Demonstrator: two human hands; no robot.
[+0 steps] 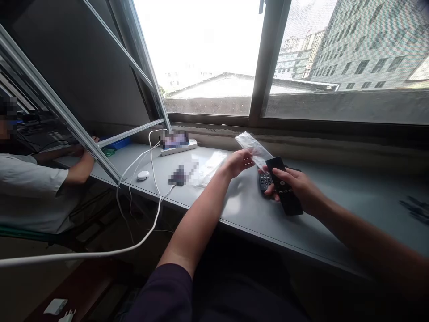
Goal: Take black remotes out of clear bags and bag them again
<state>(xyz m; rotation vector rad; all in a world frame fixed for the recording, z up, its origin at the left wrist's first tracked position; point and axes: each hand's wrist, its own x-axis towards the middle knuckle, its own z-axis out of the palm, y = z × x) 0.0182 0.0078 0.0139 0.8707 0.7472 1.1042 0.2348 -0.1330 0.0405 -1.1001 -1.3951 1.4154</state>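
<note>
My left hand (237, 163) pinches the end of a clear plastic bag (254, 150), which rises over the grey desk (241, 205). My right hand (291, 185) grips a slim black remote control (284, 188) around its middle, and the bag's lower end reaches the remote's top edge. Right beside my right fingers, a second black remote with a grey keypad (265, 181) lies partly hidden under that hand and the slim remote.
A white power strip (178, 147), white cables and a round white puck (143, 175) lie on the desk, with a flat clear bag (209, 171) by my left hand. A person (33, 192) works at the left, behind a metal frame (56, 105). A window runs behind the desk.
</note>
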